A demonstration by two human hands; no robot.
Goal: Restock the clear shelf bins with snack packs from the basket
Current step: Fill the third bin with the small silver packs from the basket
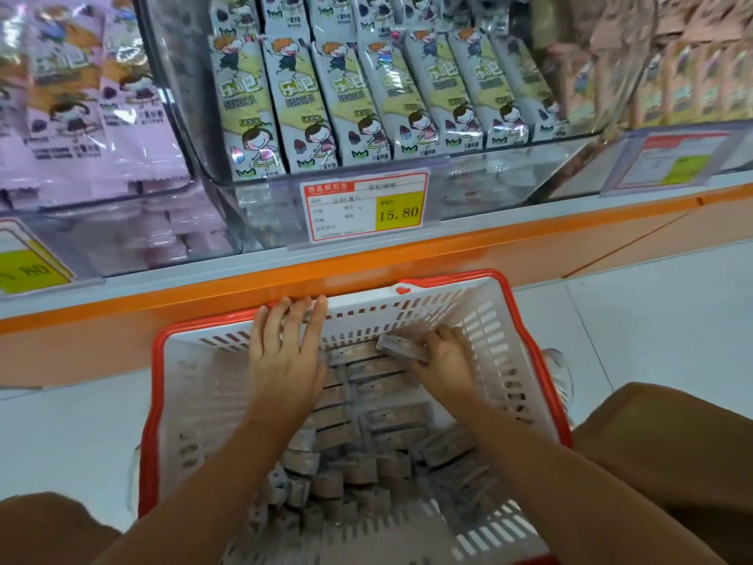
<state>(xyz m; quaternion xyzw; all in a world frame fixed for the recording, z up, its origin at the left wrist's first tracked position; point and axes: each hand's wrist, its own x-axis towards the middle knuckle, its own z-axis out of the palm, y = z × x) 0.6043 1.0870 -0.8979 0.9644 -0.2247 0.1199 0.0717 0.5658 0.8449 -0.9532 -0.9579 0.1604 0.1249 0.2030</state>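
Crouches over the basket (191,401) at lower centre of the frame, set on the floor (61,442) against the shelf (366,275). Reaches both hands in, well apart from each other. Pinches one pack (401,347) in the right hand (446,356), held just above the heap (346,462), close to the far wall. Lays the left hand (285,348) flat against that far wall, fingers straight, tips at the rim; cannot tell whether anything sits beneath the palm. Leaves plenty to shift, judging by the heap covering the whole basket bottom, several deep. Faces, at upper centre, the clear bin (489,177) above the price tag (364,205), already lined with an upright row (346,108) of packs, with what looks like spare room along its front, lower right. Seems midway at best: one pack in hand, none on its way up, many to go. Borders, at upper left, a bin of pink packs (81,116); upper right too blurred to read.
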